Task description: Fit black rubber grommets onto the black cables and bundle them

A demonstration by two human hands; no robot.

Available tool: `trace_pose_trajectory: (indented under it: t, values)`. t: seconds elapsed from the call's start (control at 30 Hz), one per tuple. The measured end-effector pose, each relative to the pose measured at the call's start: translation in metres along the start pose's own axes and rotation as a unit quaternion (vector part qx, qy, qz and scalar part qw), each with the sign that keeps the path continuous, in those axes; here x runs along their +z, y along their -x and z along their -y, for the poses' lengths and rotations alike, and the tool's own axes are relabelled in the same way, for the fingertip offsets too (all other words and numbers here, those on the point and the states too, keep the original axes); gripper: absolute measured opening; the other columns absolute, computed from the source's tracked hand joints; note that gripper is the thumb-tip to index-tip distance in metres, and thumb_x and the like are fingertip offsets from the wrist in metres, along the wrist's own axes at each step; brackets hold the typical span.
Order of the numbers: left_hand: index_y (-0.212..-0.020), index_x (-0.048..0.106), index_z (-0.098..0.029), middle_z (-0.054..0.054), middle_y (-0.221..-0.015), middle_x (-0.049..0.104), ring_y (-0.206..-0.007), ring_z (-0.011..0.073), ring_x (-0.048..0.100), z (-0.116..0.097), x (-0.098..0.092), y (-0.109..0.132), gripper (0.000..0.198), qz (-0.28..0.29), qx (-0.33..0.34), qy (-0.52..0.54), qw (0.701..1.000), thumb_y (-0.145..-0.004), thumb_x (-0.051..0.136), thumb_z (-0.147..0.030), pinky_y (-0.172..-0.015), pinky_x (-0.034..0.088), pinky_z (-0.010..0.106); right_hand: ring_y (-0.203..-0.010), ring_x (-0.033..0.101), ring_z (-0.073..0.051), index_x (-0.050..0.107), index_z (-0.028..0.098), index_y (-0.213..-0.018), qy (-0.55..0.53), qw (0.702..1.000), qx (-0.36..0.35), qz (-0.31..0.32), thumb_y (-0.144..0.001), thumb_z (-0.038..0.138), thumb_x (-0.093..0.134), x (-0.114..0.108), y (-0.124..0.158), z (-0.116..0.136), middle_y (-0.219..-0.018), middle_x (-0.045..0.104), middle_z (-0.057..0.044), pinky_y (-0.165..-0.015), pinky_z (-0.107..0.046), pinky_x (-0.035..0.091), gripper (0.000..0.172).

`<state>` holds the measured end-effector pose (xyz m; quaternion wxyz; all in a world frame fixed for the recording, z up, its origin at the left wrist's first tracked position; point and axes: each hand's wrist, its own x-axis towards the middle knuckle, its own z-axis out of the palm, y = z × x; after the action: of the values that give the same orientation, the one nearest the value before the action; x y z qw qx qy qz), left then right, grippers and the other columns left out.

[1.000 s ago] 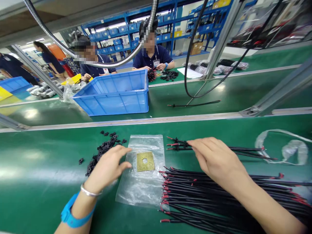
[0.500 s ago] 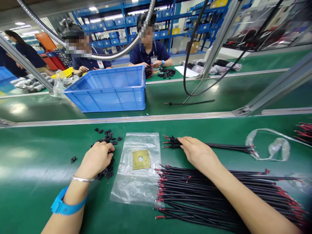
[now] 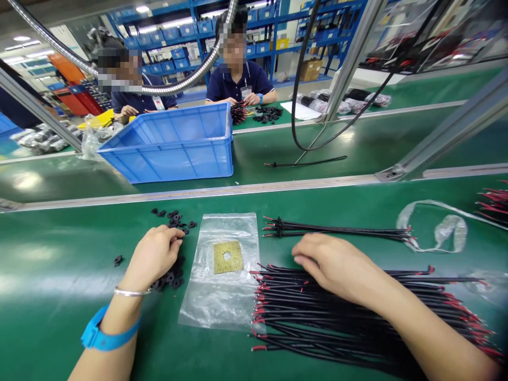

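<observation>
My left hand (image 3: 156, 254) is over a scattered pile of small black parts with holes (image 3: 171, 278), its thumb and forefinger close together. What lies between these fingertips is hidden. My right hand (image 3: 329, 262) hovers just above the back edge of a wide bundle of black cables (image 3: 301, 312) with red wire ends. Its fingers reach left, slightly bent, thumb apart, holding nothing visible. Behind it lie a few black cables (image 3: 337, 229) with black parts fitted near their left ends. Between my hands, a yellowish square plate with a hole (image 3: 222, 265) rests on a clear plastic bag (image 3: 210, 309).
A metal rail (image 3: 254, 189) runs behind the work surface. Beyond it stand a blue bin (image 3: 170, 159) and a lone cable (image 3: 305, 162). Clear plastic strip (image 3: 405, 217) curls at right. Two people (image 3: 238, 82) sit across, and a flexible metal hose (image 3: 190, 82) hangs overhead.
My right hand has left the small row of cables and come nearer, over the large bundle. My left hand stays at the black parts, fingertips drawn closer together. The view has shifted slightly.
</observation>
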<state>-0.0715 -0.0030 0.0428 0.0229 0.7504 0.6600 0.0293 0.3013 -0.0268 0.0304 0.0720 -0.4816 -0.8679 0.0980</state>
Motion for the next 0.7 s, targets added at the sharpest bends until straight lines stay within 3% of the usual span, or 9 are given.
trace_pose_trajectory:
  t: [0.07,0.13,0.2,0.3,0.4,0.5,0.53,0.6,0.7]
  values:
    - [-0.096,0.069,-0.018,0.008,-0.088,0.064,-0.083,0.0265,0.062,-0.005,-0.002,0.002,0.026,-0.022,-0.01,0.092,0.995,-0.087,0.048,-0.03,-0.077,0.049,0.04,-0.075,0.06,-0.017,0.061,0.022,-0.079,-0.055,0.993,-0.018,0.102,-0.088,0.016,0.047,-0.009,0.007,0.006,-0.08,0.064,-0.001,-0.068,-0.029,0.046,0.017]
    - [-0.093,0.068,-0.019,0.007,-0.091,0.062,-0.08,0.022,0.063,-0.016,-0.001,0.004,0.021,-0.028,-0.006,0.246,0.969,-0.085,0.055,-0.033,-0.072,0.051,0.036,-0.074,0.06,-0.017,0.057,0.022,-0.078,-0.061,0.988,-0.007,0.14,-0.085,0.011,0.046,-0.014,0.011,0.007,-0.078,0.063,0.0,-0.067,-0.029,0.044,0.017]
    - [-0.09,0.066,-0.018,0.005,-0.092,0.063,-0.075,0.0174,0.063,-0.031,0.003,0.006,0.018,-0.002,-0.006,0.426,0.905,-0.082,0.062,-0.034,-0.069,0.053,0.032,-0.076,0.06,-0.019,0.055,0.022,-0.078,-0.048,0.987,0.008,0.153,-0.081,0.008,0.046,-0.015,0.015,0.004,-0.078,0.063,0.0,-0.069,-0.031,0.043,0.017]
    - [-0.086,0.066,-0.016,0.002,-0.075,0.067,-0.062,0.0119,0.063,-0.055,0.013,0.009,0.021,0.078,-0.049,0.618,0.781,-0.077,0.071,-0.034,-0.063,0.054,0.025,-0.078,0.061,-0.022,0.055,0.022,-0.078,-0.033,0.983,0.02,0.182,-0.076,0.01,0.052,-0.015,0.018,-0.002,-0.079,0.064,-0.001,-0.069,-0.033,0.042,0.013]
    - [-0.085,0.07,-0.014,0.003,-0.07,0.072,-0.066,0.0115,0.068,-0.071,0.021,0.012,0.027,0.136,-0.102,0.708,0.686,-0.07,0.079,-0.034,-0.066,0.055,0.021,-0.078,0.062,-0.024,0.055,0.022,-0.077,-0.016,0.982,0.032,0.184,-0.074,0.012,0.056,-0.013,0.018,-0.006,-0.079,0.064,-0.002,-0.068,-0.033,0.041,0.011]
    - [-0.088,0.073,-0.014,0.005,-0.079,0.075,-0.076,0.0135,0.071,-0.078,0.026,0.013,0.034,0.161,-0.133,0.747,0.631,-0.06,0.086,-0.028,-0.072,0.055,0.02,-0.075,0.061,-0.023,0.054,0.022,-0.075,-0.03,0.981,0.039,0.188,-0.074,0.013,0.057,-0.009,0.016,-0.009,-0.077,0.064,-0.001,-0.065,-0.032,0.039,0.01]
    - [-0.088,0.073,-0.014,0.006,-0.079,0.076,-0.076,0.0139,0.071,-0.079,0.028,0.014,0.035,0.158,-0.134,0.75,0.628,-0.059,0.087,-0.027,-0.072,0.056,0.02,-0.074,0.061,-0.022,0.053,0.022,-0.074,-0.039,0.98,0.039,0.191,-0.074,0.012,0.057,-0.008,0.016,-0.011,-0.076,0.063,-0.001,-0.064,-0.031,0.039,0.011]
    - [-0.088,0.073,-0.014,0.005,-0.075,0.075,-0.072,0.0139,0.071,-0.08,0.032,0.014,0.032,0.136,-0.123,0.733,0.655,-0.062,0.085,-0.028,-0.07,0.056,0.022,-0.073,0.06,-0.021,0.051,0.022,-0.072,-0.058,0.979,0.034,0.194,-0.073,0.011,0.057,-0.007,0.015,-0.013,-0.075,0.063,0.0,-0.063,-0.03,0.039,0.013]
    - [-0.09,0.072,-0.014,0.005,-0.073,0.073,-0.065,0.014,0.068,-0.08,0.038,0.015,0.021,0.065,-0.074,0.638,0.764,-0.077,0.073,-0.03,-0.066,0.055,0.026,-0.071,0.058,-0.019,0.048,0.023,-0.074,-0.093,0.979,0.01,0.179,-0.079,0.015,0.055,-0.013,0.017,-0.01,-0.074,0.061,0.001,-0.062,-0.029,0.039,0.012]
